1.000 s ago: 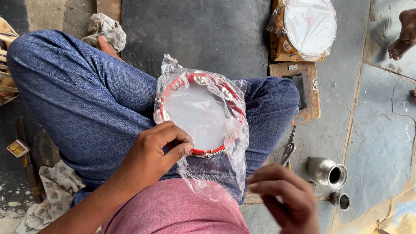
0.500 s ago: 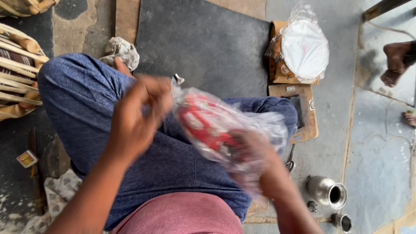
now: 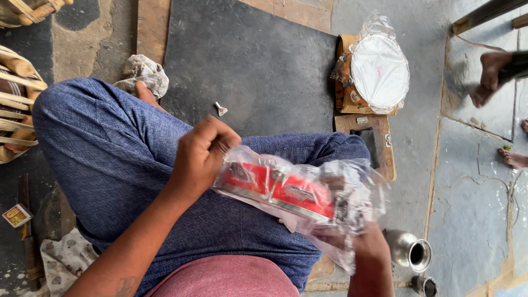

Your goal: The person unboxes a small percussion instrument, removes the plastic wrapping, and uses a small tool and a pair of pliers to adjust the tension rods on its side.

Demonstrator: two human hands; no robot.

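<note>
Both hands grip a red-rimmed tambourine (image 3: 286, 192) sealed in a clear plastic bag (image 3: 352, 187), held edge-on above your lap. Your left hand (image 3: 203, 154) pinches the bag's upper end in a closed fist, while your right hand (image 3: 368, 247) grasps the lower end through the plastic, so the wrap is drawn tight over the frame. A second bagged tambourine (image 3: 379, 71) rests on a wooden block (image 3: 344, 82) on the floor ahead; a steel pot (image 3: 410, 250) stands just beside your right hand.
</note>
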